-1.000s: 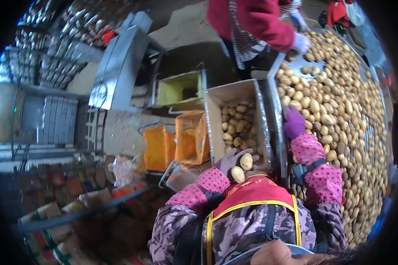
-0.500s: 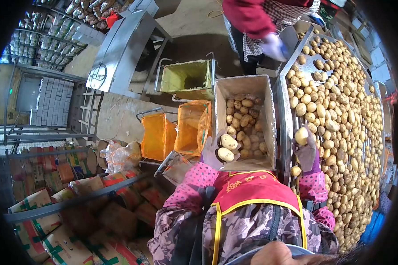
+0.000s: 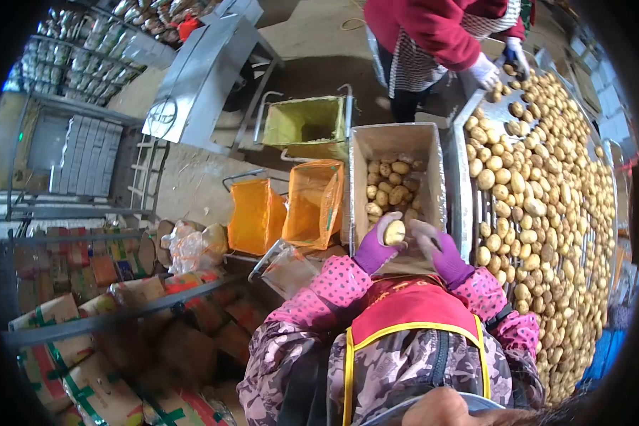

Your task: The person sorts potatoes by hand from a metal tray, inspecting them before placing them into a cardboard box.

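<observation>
Both gloved hands are over the near end of a cardboard box (image 3: 431,153) that holds several potatoes (image 3: 385,186). My left hand (image 3: 382,241) has its fingers round a pale potato (image 3: 394,233). Just to its right, my right hand (image 3: 437,248) is above the box with its fingers apart and nothing visible in it. Right of the box, a slatted metal table (image 3: 463,192) bears a broad spread of potatoes (image 3: 539,206).
Across the table's far end, a co-worker (image 3: 440,35) in a red top handles potatoes. Left of the box stand orange mesh bags (image 3: 255,216) and a yellow-green bin (image 3: 302,121) in metal frames. Packed cartons (image 3: 99,383) lie lower left, behind a rail (image 3: 121,316).
My right hand has moved left from the table to over the box, without its potato. My left hand has shifted right, holding one visible potato instead of two. The co-worker's hands are at the potatoes.
</observation>
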A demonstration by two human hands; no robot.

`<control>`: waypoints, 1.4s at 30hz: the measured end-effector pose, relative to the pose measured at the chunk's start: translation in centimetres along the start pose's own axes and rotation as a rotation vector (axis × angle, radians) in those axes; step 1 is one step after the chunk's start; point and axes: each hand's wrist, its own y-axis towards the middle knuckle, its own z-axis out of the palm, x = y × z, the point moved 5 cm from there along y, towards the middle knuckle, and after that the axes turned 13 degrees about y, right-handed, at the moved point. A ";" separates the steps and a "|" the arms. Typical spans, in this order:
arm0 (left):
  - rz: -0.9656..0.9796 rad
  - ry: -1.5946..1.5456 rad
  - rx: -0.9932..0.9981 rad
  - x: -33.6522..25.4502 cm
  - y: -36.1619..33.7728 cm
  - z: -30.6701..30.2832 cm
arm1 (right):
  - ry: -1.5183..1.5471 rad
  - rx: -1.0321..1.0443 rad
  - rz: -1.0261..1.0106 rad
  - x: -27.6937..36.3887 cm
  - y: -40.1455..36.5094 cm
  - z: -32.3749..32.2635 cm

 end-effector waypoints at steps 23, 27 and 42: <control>-0.226 0.369 -0.816 29.4 -8.8 -13.5 | -1.207 -0.801 0.187 -9.8 -17.2 -15.5; -0.641 0.614 -0.743 23.6 -15.6 -13.8 | -1.129 -0.829 0.209 -7.7 -17.4 -15.1; 0.814 0.779 -0.205 -9.2 12.0 9.4 | -0.450 -0.575 0.188 2.2 -7.1 -18.6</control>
